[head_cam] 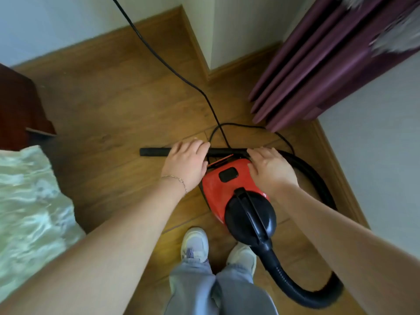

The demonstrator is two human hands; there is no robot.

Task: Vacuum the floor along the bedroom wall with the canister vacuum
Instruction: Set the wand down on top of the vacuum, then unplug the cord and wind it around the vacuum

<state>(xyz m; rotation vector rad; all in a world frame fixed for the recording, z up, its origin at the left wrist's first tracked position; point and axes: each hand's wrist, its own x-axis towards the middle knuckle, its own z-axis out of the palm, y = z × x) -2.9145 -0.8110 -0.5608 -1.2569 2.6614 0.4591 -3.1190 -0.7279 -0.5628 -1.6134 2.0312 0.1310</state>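
Note:
A red and black canister vacuum [236, 185] stands on the wooden floor just ahead of my feet. Its black wand [154, 152] lies horizontally across the floor beyond the canister. My left hand [185, 165] rests over the wand near its middle, fingers curled on it. My right hand [270, 168] lies on the wand's right end, where it meets the hose, beside the canister's front. The black ribbed hose [302, 289] loops from the canister's rear round to the right and up toward my right hand. A black power cord [181, 76] runs from the vacuum toward the upper left.
A white wall corner with wooden skirting [204, 60] juts out ahead. Dark purple curtains [318, 71] hang at the right by a white wall. A bed with pale green bedding [29, 201] is at the left, and dark wooden furniture [20, 103] stands behind it.

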